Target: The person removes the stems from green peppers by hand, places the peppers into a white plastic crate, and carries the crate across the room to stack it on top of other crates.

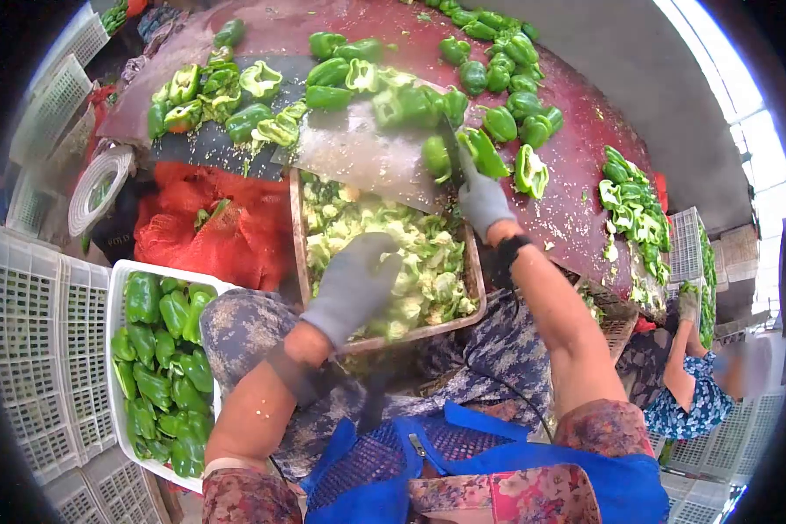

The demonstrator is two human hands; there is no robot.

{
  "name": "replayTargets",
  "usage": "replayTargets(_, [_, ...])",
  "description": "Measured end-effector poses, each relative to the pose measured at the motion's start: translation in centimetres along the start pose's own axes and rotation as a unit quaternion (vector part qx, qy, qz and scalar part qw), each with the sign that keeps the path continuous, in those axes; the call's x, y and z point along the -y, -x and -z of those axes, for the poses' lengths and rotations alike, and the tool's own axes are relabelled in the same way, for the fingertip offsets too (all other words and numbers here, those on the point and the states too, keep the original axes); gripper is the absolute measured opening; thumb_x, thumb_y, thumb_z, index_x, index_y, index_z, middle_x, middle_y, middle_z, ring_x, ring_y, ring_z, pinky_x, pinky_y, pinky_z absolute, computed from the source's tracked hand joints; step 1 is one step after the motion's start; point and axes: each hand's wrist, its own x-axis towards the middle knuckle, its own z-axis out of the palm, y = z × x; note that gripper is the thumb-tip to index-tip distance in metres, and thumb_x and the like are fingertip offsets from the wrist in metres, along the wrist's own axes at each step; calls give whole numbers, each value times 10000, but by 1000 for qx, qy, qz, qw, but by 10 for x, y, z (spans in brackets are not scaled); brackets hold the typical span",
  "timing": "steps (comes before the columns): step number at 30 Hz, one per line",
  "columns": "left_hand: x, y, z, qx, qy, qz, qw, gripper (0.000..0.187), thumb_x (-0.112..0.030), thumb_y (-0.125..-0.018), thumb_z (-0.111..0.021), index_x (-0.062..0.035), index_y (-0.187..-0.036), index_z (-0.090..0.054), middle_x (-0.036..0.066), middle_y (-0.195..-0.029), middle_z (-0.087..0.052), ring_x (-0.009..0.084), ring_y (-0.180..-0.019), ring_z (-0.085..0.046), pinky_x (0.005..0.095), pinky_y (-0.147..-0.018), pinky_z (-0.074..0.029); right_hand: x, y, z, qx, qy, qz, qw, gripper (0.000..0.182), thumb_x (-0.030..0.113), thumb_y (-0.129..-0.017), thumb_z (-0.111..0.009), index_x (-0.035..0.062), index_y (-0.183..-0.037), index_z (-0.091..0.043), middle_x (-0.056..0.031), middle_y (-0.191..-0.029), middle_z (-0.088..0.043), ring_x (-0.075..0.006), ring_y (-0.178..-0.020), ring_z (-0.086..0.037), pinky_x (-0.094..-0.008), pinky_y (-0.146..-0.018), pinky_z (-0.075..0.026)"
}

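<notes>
Right hand (485,203): fingers closed round knife (454,148), just beyond tray (299,231).
Left hand (356,284): fingers part-curled above tray, hold unclear.
Green peppers (327,98): on desk (578,203) beyond tray; in white crate (112,349) left of tray.

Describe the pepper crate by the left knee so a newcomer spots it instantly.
From the red table, go to the person's left knee. The white crate stands just outside it, filled with green peppers, unlike the latticed crates farther left.
</notes>
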Motion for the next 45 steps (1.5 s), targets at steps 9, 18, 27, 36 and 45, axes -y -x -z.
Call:
replayTargets(9, [12,2,-15,4,-19,6,1000,238,-226,-915,-628,-85,-1101,-676,135,-1165,-660,297,-1086,-633,366,-911,-510,-83,22,24,-257,-442,-34,859,562,68,-943,-537,149,-1490,-439,-80,-1133,-636,-117,-718,-603,-263,-608,-509])
replayTargets(18, [5,-2,-16,33,-29,37,998,228,-213,-918,-629,-70,-1090,-674,135,-1178,-659,300,-1110,-629,372,-935,-502,-313,32,-1,16,224,-175,959,266,202,-869,-575,44,-1019,-728,-230,-1025,-708,-379,-1000,-686,-433,-859,-541])
replayTargets(27, [7,-6,-22,34,-22,30,999,248,-230,-913,-640,-56,-1085,-674,150,-1139,-659,324,-1074,-630,395,-937,-491,-3,-31,27,-41,-114,147,982,472,327,-905,-627,105,-1320,-583,-184,-1260,-626,-361,-1140,-613,-413,-978,-483])
replayTargets(36, [17,-17,-10,-26,13,82,996,303,-269,-919,-626,-36,-1102,-690,153,-1086,-691,258,-968,-675,340,-862,-513,39,-59,-37,54,-2,71,996,497,243,-783,-708,134,-1250,-574,-232,-1240,-589,-420,-1126,-586,-458,-956,-483])
replayTargets(45, [33,-41,-15,-114,392,208,889,531,-436,-983,-548,-41,-1337,-531,123,-1354,-536,228,-1191,-529,381,-927,-484,87,21,-11,-18,-178,209,962,534,195,-769,-725,46,-1258,-572,-202,-1204,-610,-368,-1071,-618,-421,-903,-505])
